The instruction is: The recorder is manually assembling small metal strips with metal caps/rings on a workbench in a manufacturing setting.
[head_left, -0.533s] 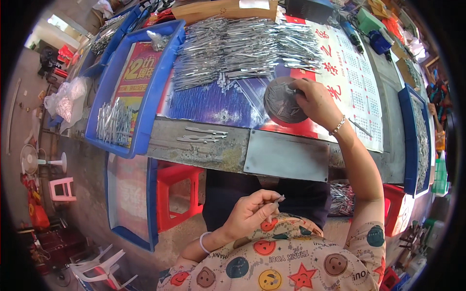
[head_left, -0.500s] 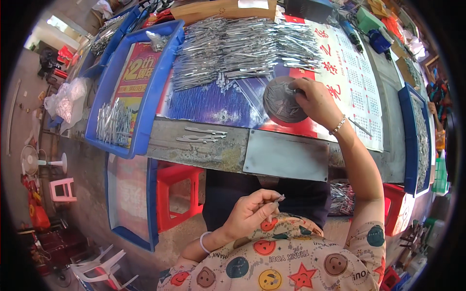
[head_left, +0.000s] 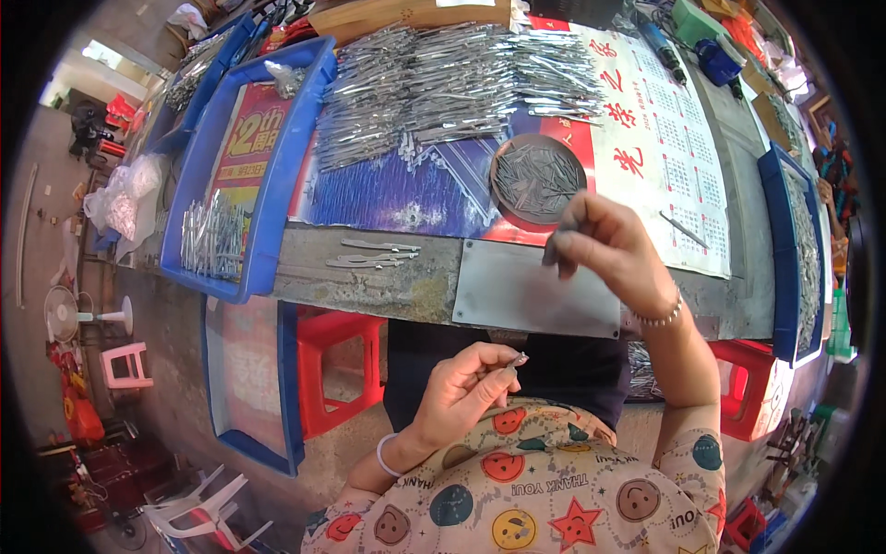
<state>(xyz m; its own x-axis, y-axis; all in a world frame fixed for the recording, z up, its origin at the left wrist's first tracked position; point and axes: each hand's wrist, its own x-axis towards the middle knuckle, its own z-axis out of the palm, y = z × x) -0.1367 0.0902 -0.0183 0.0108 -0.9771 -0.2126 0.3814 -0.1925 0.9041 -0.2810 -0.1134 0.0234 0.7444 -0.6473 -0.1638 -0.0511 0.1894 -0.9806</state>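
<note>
My left hand (head_left: 466, 392) is held close to my body, below the table edge, thumb and fingers pinching a small silvery metal piece (head_left: 521, 359). My right hand (head_left: 611, 251) hovers over the grey metal plate (head_left: 503, 294) at the table's front edge. Its fingers are drawn together, and whatever they may hold is too small to make out. Just beyond that hand, a round brown dish (head_left: 496, 191) contains many small grey metal pins (head_left: 537, 174). A few flat metal strips (head_left: 374, 254) lie on the table left of the plate.
Long rows of silvery metal strips (head_left: 461, 83) cover the back of the table. A blue tray (head_left: 300, 120) with more strips stands at left, another blue tray (head_left: 784, 249) at right. A thin rod (head_left: 683, 229) lies on the calendar sheet. Red stools (head_left: 337, 369) stand below.
My right hand has come out of the round dish and moved back toward me, over the metal plate. My left hand keeps its pinch, almost in the same place.
</note>
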